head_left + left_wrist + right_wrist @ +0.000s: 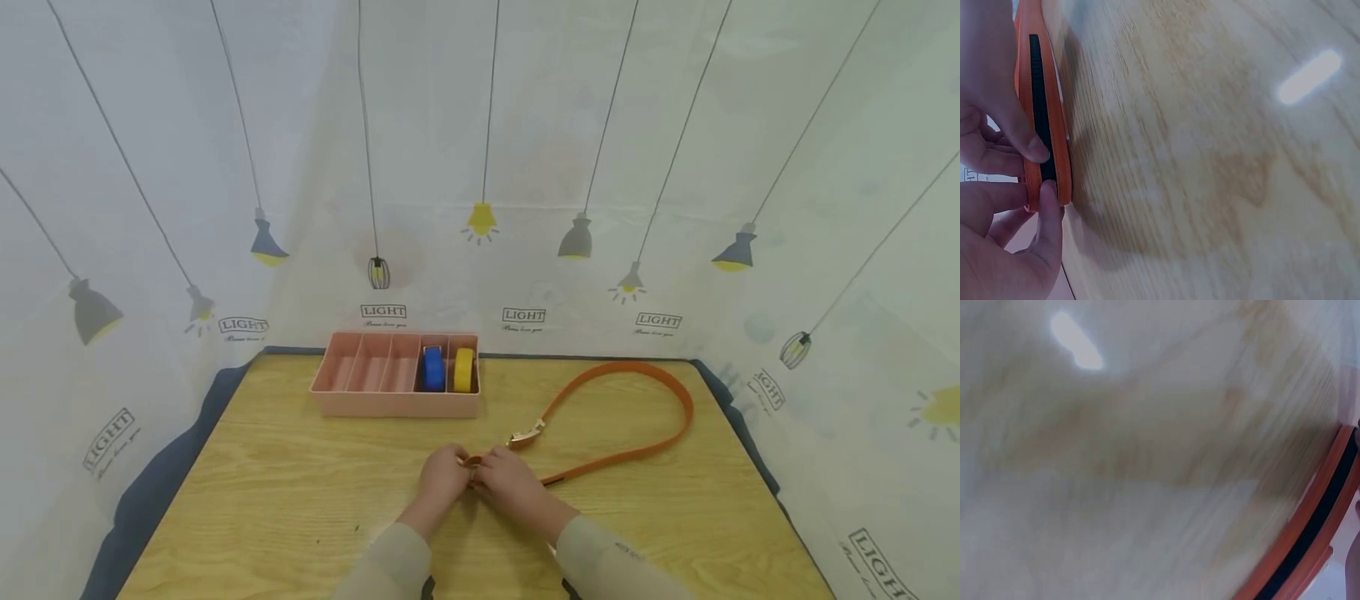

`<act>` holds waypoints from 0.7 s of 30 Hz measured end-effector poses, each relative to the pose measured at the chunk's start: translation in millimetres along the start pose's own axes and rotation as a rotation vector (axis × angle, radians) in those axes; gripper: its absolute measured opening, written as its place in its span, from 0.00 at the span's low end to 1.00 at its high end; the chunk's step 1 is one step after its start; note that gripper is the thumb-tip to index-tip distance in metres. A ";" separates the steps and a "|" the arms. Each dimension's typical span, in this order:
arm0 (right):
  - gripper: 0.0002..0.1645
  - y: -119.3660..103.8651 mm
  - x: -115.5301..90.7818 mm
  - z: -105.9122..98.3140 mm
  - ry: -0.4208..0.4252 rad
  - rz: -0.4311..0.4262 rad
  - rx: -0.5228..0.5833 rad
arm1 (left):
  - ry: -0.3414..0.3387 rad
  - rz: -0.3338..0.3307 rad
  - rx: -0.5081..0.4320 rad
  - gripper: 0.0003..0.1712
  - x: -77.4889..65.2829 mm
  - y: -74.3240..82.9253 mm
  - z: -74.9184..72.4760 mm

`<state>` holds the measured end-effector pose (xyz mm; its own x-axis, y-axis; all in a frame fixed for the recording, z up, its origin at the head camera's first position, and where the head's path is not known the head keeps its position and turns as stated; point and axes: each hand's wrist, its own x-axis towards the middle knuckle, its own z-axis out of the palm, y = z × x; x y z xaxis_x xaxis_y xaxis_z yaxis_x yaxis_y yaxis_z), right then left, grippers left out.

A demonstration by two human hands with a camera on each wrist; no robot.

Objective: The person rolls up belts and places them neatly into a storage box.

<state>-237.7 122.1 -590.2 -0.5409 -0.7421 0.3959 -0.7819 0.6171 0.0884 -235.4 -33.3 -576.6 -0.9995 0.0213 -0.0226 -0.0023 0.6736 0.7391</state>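
An orange belt point(688, 404) with a gold-coloured buckle point(527, 435) lies in a wide loop on the table. Between finger and thumb, my left hand point(444, 479) pinches the belt close to where it bends. My right hand point(517, 492) grips it just alongside, so the two hands nearly touch. In the left wrist view, a black strip point(1040, 94) runs along the belt's inner face, and the thumbs press on it. The right wrist view has the belt point(1300, 540) at its lower right; only a sliver of fingers shows there.
Behind the hands stands a pink compartment tray point(401, 406). A rolled blue belt point(433, 369) and a rolled yellow belt point(463, 370) sit in its two right compartments. A lamp-patterned cloth point(480, 125) encloses the wooden table point(262, 500) at the back and sides.
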 end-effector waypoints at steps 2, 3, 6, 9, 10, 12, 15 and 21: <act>0.05 5.9 -1.2 -1.7 0.021 -0.088 -0.010 | -0.003 0.013 0.026 0.06 1.3 2.0 -0.3; 0.05 9.2 -2.0 -2.9 0.024 -0.133 -0.017 | -0.006 0.020 0.042 0.06 2.0 2.8 -0.3; 0.09 19.3 -6.6 -6.5 -0.004 -0.235 -0.037 | -0.033 0.027 0.072 0.07 3.7 5.4 -1.4; 0.15 27.5 -10.5 -11.4 -0.060 -0.283 -0.050 | -0.072 0.043 0.115 0.07 6.1 7.8 -1.4; 0.17 29.6 -11.6 -13.3 -0.081 -0.289 -0.052 | -0.085 0.056 0.131 0.07 7.1 8.5 -1.4; 0.20 33.3 -13.1 -16.9 -0.120 -0.305 -0.059 | -0.108 0.080 0.158 0.06 8.8 9.7 -0.9; 0.23 38.4 -15.7 -21.8 -0.168 -0.343 -0.071 | -0.144 0.113 0.196 0.06 10.8 10.1 -0.2; 0.24 45.2 -17.3 -27.1 -0.243 -0.420 -0.141 | -0.231 0.193 0.280 0.11 14.4 11.9 -2.0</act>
<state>-255.2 169.9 -568.2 -0.2585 -0.9630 0.0769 -0.9071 0.2693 0.3235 -249.9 -26.5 -566.7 -0.9474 0.3110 -0.0754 0.2252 0.8154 0.5332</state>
